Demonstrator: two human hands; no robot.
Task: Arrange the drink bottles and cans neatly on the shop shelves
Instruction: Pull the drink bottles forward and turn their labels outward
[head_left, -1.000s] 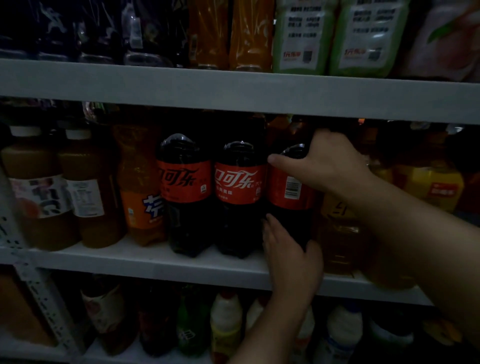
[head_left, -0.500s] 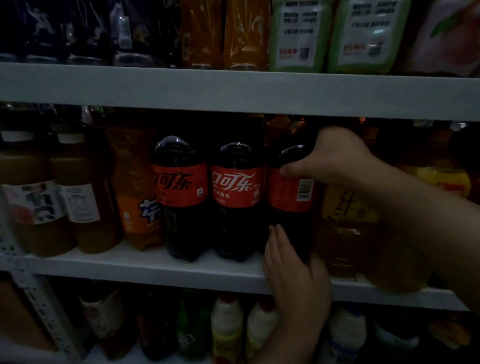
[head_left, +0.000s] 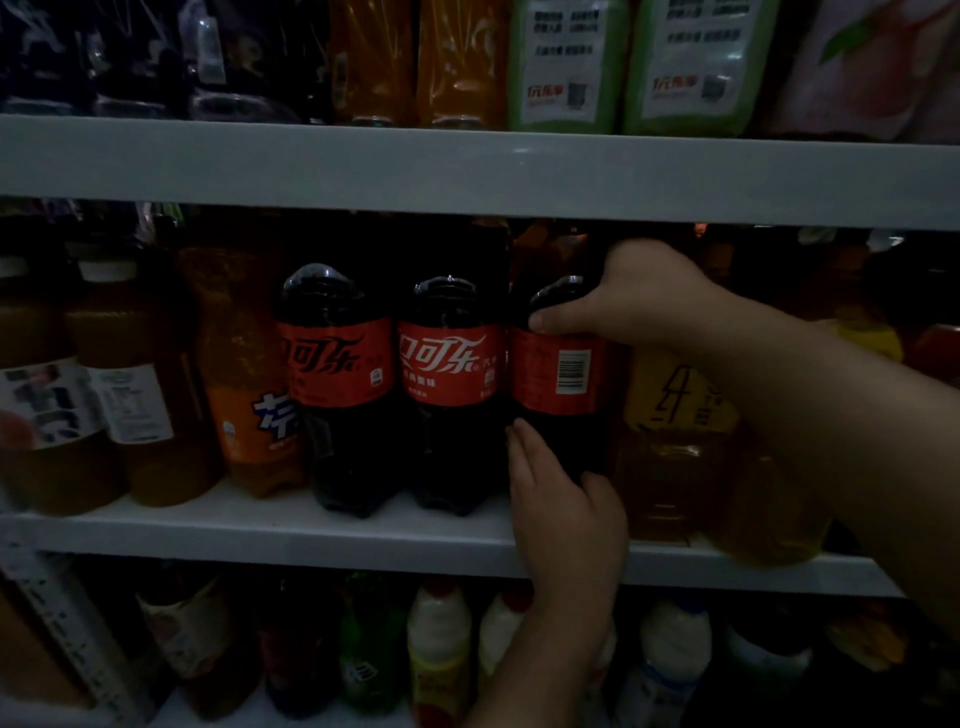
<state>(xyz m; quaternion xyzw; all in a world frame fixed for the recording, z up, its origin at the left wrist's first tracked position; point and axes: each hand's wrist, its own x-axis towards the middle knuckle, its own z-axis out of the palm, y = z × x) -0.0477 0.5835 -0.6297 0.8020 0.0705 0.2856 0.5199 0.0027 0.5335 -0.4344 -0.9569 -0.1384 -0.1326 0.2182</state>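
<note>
Three cola bottles stand in a row at the middle of the frame on the grey middle shelf, all upright and close together. The left cola bottle and the centre cola bottle show their red labels with white lettering. The right cola bottle is turned so that its barcode faces out. Both hands hold this last one. The right hand, reaching in from the right edge, wraps over its dark shoulder just above the label, thumb pressed to the front. The left hand, coming up from the lower centre, curls round its base, fingers on the left side and thumb on the right. An orange soda bottle stands just left of the colas, with brown juice bottles beyond it. A yellow-labelled bottle sits just right of the held one. Green-labelled bottles stand on the upper shelf, and white bottles show dimly at the bottom of the frame.
</note>
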